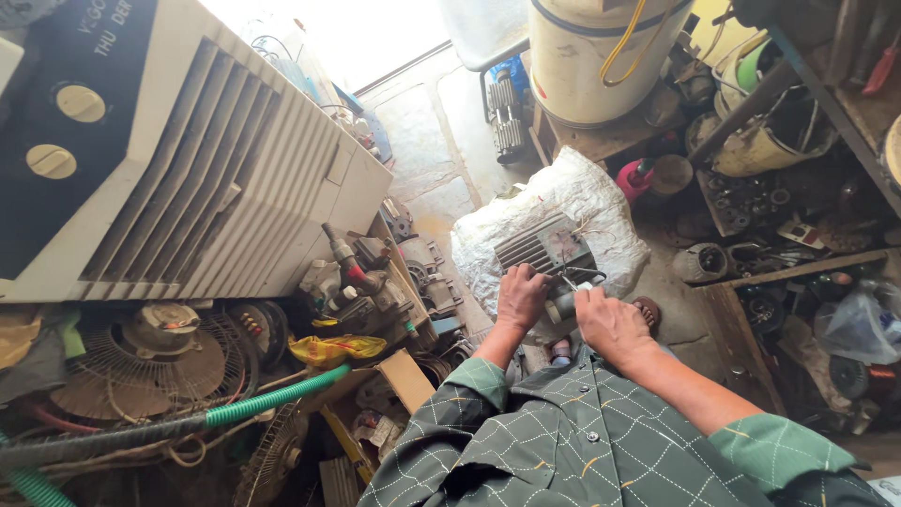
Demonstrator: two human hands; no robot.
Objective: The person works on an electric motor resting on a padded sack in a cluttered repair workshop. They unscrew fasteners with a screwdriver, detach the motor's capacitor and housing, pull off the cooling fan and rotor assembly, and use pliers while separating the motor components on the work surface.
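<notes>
Grey finned motor (pixel 552 252) lies on a white woven sack (pixel 601 202) on the floor, directly ahead of the person. Left hand (pixel 522 296) curls closed on the motor's near end; right hand (pixel 608 322) presses beside it, fingers bent, its grip hidden. White air cooler (pixel 206 160) with a dark label panel crowds the left, above old fans (pixel 155 361) and a green hose (pixel 272 399).
</notes>
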